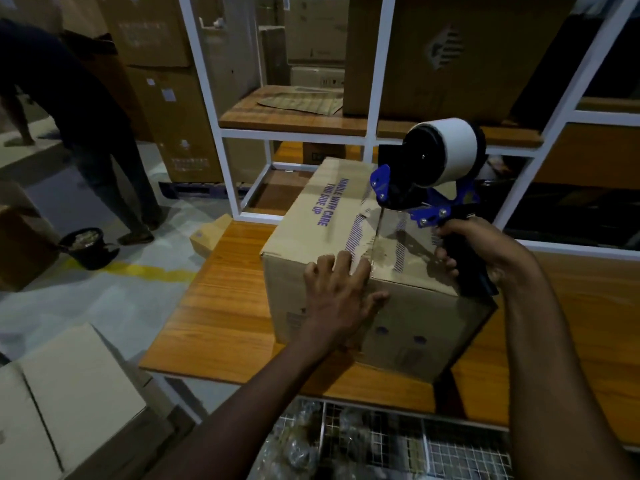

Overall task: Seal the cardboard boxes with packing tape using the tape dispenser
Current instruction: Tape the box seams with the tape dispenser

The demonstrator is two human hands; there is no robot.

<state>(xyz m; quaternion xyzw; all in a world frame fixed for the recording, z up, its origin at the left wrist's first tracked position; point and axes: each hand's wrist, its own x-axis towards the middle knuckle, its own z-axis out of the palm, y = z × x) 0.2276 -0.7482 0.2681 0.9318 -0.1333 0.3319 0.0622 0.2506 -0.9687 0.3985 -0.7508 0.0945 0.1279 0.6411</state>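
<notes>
A closed cardboard box [311, 216] with purple print stands on the wooden table [221, 306]. My left hand [337, 292] lies flat over the box's near top edge, fingers spread, pressing the end of a clear tape strip [391, 233] down. My right hand [481, 251] grips the black handle of a blue and black tape dispenser [429, 174], held above the box's right side. The white tape roll sits on top of the dispenser. The clear strip runs from the dispenser's mouth down to the box top.
White metal shelving [377, 133] with large cartons stands behind the table. A wire basket [381, 441] sits below the table's near edge. Cartons [62, 393] lie at lower left. A person [86, 126] stands by a black bucket [86, 245] on the floor at left.
</notes>
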